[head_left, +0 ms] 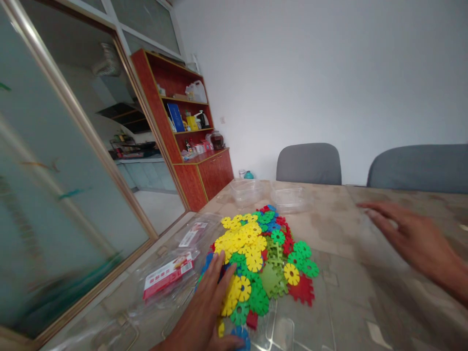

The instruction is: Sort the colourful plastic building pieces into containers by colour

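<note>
A heap of flat plastic interlocking pieces lies on the table, with yellow flower-shaped discs [239,239], green discs [259,297], olive notched squares [272,280] and red notched squares [302,290]. My left hand [206,302] rests at the heap's near left side, fingers spread, touching pieces; its thumb is by a blue disc [241,336]. Off to the right, my right hand [413,236] is raised over the table and smeared by motion. Its thumb and fingers close on a see-through plastic thing [387,241], whose shape is too blurred to make out.
Two clear plastic containers [248,192] [290,199] stand behind the heap. Clear packaging with red-and-white labels [168,275] lies left. Clear plastic [283,334] also lies at the front. Grey chairs [309,163] line the far side; a red shelf unit [204,170] stands beyond.
</note>
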Motion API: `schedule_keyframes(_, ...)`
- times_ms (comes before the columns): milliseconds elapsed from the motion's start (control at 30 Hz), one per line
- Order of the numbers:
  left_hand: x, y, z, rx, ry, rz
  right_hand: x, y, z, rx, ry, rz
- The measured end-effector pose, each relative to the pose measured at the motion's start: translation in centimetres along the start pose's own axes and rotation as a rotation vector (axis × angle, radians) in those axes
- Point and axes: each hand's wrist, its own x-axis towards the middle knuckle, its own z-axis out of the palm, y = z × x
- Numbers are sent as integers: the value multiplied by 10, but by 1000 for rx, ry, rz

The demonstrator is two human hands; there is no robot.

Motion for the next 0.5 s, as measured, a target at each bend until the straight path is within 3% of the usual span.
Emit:
schedule_keyframes(67, 10, 7, -3, -13, -14, -36, -10, -40, 29, 56, -150, -166)
schedule_keyframes(133, 22, 11, -6, -15, -16, -68, -11, -66, 60, 119, -301, -203)
schedule_keyframes(200, 33, 9, -9, -20, 1, -86, -4, -75, 89, 120, -384, -231)
schedule_keyframes(300, 46, 4, -17, -45, 3, -83, 13, -74, 122, 100, -404, -259)
schedule_keyframes(400, 50, 2, -32, -77, -5, -35, 23, -73, 130, 35, -334, -239)
schedule_keyframes(500, 54, 5, -55, -81, 35, 22, 13, -64, 104, -92, -196, -176)
